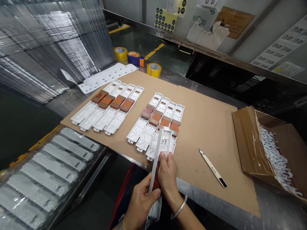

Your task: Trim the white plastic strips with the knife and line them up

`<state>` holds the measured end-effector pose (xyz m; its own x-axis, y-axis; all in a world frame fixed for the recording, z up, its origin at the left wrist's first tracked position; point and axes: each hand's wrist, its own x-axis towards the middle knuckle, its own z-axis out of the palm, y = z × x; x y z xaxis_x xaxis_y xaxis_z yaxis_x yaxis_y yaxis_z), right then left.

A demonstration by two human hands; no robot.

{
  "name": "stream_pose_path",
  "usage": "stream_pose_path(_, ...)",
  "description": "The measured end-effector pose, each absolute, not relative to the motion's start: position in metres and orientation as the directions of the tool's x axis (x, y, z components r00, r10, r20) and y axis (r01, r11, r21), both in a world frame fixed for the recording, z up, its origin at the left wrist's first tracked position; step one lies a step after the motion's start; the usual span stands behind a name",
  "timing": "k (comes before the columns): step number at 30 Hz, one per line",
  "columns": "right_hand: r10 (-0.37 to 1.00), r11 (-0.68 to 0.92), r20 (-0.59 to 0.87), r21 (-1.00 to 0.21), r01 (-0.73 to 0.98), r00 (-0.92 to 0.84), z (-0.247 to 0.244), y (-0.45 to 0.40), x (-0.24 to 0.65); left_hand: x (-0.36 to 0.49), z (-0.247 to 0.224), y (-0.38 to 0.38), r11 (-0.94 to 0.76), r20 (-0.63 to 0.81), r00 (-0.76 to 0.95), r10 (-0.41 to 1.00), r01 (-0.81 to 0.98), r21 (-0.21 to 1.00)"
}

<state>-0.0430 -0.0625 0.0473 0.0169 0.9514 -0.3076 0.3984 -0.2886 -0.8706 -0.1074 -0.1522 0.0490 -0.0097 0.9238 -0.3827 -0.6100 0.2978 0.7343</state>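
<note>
Over the near edge of a brown cardboard sheet (206, 150) on the tabletop, the left hand (140, 203) and right hand (168, 175) grip a white plastic strip (164, 140), tilted up just before the nearer pieces. Farther off lie 2 groups of 4 orange-padded white pieces (112, 118), a craft knife (212, 167) to the right, and 2 yellow tape rolls (120, 53) beyond.

Over the near edge of a cardboard sheet (206, 127), the left hand (140, 204) and right hand (168, 174) grip a long white plastic strip (161, 143). On the sheet lie two groups of orange-padded white plastic pieces (115, 108), with a craft knife (212, 167) to their right. Beyond the sheet stand tape rolls (121, 52); to its right sits a cardboard box (249, 143) of shredded paper (275, 156).
</note>
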Motion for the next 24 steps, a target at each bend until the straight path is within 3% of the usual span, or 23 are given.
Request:
stream_pose_path(3, 0.937, -0.305, -0.347, -0.871, 0.384, -0.044, 0.051, -0.056, -0.038, -0.113, 0.044, -0.152, 0.285, -0.361, 0.028, 0.932, -0.672, 0.684)
stream_pose_path(8, 0.903, -0.316, -0.385, -0.897, 0.311, -0.193, 0.054, -0.047, -0.028, -0.124, 0.035, -0.151, 0.345, -0.453, 0.050, 0.890, -0.723, 0.599)
stream_pose_path(13, 0.911, -0.277, -0.340, -0.924, 0.265, -0.233, 0.057, -0.056, -0.011, -0.134, 0.035, -0.142, 0.374, -0.445, 0.128, 0.886, -0.766, 0.523)
stream_pose_path(15, 0.937, -0.146, -0.226, -0.946, 0.291, -0.266, 0.059, -0.063, -0.001, -0.138, 0.037, -0.137, 0.367, -0.439, 0.120, 0.890, -0.759, 0.538)
stream_pose_path(17, 0.921, 0.096, -0.051, -0.931, 0.352, -0.386, 0.062, -0.069, 0.008, -0.139, 0.040, -0.132, 0.361, -0.445, 0.103, 0.890, -0.755, 0.548)
stream_pose_path(19, 0.826, 0.365, 0.090, -0.838, 0.405, -0.557, 0.065, -0.072, 0.015, -0.139, 0.041, -0.129, 0.362, -0.445, 0.106, 0.889, -0.757, 0.544)
stream_pose_path(21, 0.718, 0.560, 0.140, -0.698, 0.446, -0.682, 0.067, -0.072, 0.018, -0.137, 0.041, -0.128, 0.365, -0.429, 0.125, 0.894, -0.758, 0.540)
stream_pose_path(24, 0.644, 0.678, 0.137, -0.557, 0.479, -0.752, 0.069, -0.067, 0.019, -0.132, 0.040, -0.129, 0.360, -0.399, 0.139, 0.906, -0.749, 0.557)
